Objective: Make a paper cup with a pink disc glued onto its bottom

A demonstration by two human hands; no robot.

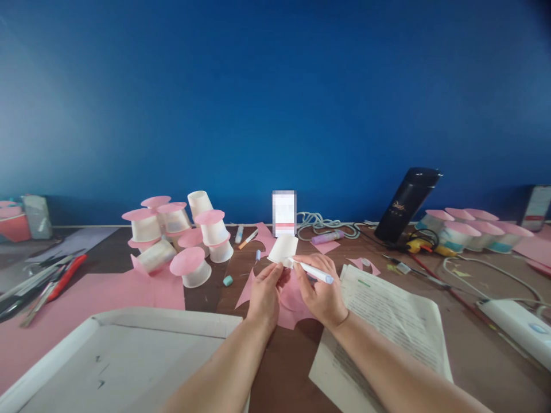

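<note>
White paper cups topped with pink discs (197,275), left side. Left hand (266,287) pinches the small white cup-shaped piece (283,250) at its lower edge, mid-table; right hand (319,289) grips a white marker pen (316,272), tip at that piece.

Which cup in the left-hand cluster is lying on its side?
The white cup at the cluster's front left, its pink disc turned up on edge; the others stand on end.

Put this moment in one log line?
left hand: holding white piece | right hand: holding white pen against it | left side: paper cups, pink discs | right side: tilted black bottle
</note>
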